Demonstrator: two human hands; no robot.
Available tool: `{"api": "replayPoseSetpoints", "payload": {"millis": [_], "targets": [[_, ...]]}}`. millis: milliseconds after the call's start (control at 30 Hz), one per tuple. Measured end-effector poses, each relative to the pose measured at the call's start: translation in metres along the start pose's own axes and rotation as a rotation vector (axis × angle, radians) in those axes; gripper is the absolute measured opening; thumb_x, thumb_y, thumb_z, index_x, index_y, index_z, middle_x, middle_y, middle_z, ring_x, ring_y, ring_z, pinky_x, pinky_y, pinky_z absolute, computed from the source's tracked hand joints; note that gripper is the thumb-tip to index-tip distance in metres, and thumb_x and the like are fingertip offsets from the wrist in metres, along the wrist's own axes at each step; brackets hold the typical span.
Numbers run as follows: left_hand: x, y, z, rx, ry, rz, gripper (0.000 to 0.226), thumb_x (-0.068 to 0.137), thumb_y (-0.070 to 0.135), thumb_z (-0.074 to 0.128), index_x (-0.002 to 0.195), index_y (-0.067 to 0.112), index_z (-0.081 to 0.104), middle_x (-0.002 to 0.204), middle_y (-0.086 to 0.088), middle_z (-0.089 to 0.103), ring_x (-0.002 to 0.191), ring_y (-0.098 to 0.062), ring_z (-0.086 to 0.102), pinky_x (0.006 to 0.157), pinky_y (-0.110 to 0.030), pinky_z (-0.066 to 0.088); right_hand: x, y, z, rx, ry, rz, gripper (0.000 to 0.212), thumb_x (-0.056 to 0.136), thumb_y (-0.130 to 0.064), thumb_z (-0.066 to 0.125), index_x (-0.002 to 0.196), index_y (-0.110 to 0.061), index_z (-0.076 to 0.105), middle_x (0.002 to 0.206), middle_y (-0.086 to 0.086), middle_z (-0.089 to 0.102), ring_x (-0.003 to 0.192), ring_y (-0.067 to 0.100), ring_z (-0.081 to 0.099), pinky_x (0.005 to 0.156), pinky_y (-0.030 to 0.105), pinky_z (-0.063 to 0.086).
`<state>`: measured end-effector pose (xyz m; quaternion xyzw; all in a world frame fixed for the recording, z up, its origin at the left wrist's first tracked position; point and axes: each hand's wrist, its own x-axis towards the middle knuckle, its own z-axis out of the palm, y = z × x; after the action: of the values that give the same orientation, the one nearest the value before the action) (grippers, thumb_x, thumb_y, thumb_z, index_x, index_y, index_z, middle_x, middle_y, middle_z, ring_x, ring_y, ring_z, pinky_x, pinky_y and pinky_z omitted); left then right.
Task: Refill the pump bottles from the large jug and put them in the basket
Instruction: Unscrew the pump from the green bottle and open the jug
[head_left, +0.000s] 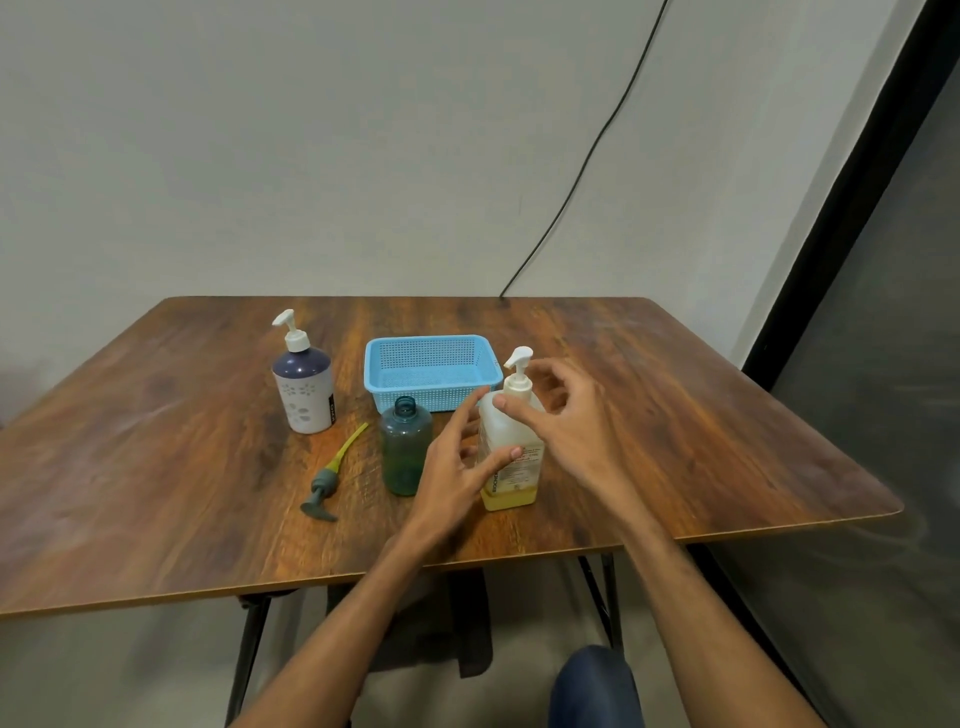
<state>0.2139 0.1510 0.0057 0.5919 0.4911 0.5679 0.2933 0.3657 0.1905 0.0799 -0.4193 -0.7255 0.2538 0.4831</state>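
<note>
Wooden table (156, 467); both spread hands, perhaps touching, around jug (511, 457).

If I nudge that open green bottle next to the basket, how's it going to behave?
The green bottle is probably light: it looks clear plastic with little or nothing inside. Tall, narrow and upright, it may tip rather than slide. Its pump lies off beside it, so anything inside could spill from the open neck.

The blue basket (427, 370) stands open-topped, but the uncapped green bottle (406, 451) and the white pump jug (511, 447) stand close in front of it. The loose pump (327, 480) lies left of them. The worktop (156, 467) is bare at its left and right sides.
</note>
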Motion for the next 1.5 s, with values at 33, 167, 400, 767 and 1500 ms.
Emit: {"api": "replayPoseSetpoints", "payload": {"millis": [33,167,400,767,1500], "targets": [[0.0,-0.001,0.0,-0.003,0.001,-0.003,0.092,0.077,0.067,0.076,0.155,0.041,0.035,0.145,0.012,0.056,0.128,-0.009,0.061,0.102,-0.041,0.057,0.003,-0.001,0.005,-0.049,0.045,-0.02,0.04,0.075,-0.037,0.087,0.106,-0.017,0.071,0.104,-0.004,0.066,0.092,0.006,0.061,0.069,0.011,0.046],[0.001,-0.005,0.001,0.013,-0.001,-0.003,0.086,0.084,0.053,0.078,0.156,0.039,0.034,0.146,0.007,0.057,0.127,-0.013,0.061,0.101,-0.044,0.058,0.007,0.0,0.012,-0.054,0.11,-0.024,0.031,0.075,-0.026,0.088,0.097,-0.011,0.073,0.096,0.0,0.066,0.08,0.004,0.059,0.063,0.009,0.046],[0.001,-0.004,0.002,0.008,0.006,0.012,0.085,0.085,0.051,0.077,0.157,0.038,0.034,0.145,0.013,0.056,0.129,-0.008,0.059,0.103,-0.041,0.056,0.014,0.002,-0.006,0.123,-0.1,0.039,0.037,0.081,-0.004,0.081,0.116,-0.013,0.07,0.101,-0.009,0.07,0.089,-0.001,0.063,0.082,0.024,0.052],[0.0,-0.006,0.001,0.02,0.009,-0.004,0.082,0.088,0.043,0.077,0.156,0.041,0.033,0.146,0.014,0.055,0.129,-0.007,0.059,0.103,-0.04,0.056,0.005,-0.007,0.012,0.133,0.042,0.061,0.025,0.081,-0.006,0.08,0.104,-0.009,0.071,0.096,-0.004,0.07,0.08,-0.005,0.064,0.064,0.011,0.049],[0.001,-0.009,0.004,0.028,0.018,0.016,0.085,0.088,0.043,0.076,0.159,0.035,0.031,0.147,0.007,0.055,0.127,-0.005,0.059,0.103,-0.037,0.056,0.001,-0.006,0.013,0.137,0.138,0.029,0.033,0.077,-0.016,0.087,0.1,-0.003,0.068,0.095,0.005,0.069,0.078,-0.01,0.059,0.063,0.006,0.046]]}}
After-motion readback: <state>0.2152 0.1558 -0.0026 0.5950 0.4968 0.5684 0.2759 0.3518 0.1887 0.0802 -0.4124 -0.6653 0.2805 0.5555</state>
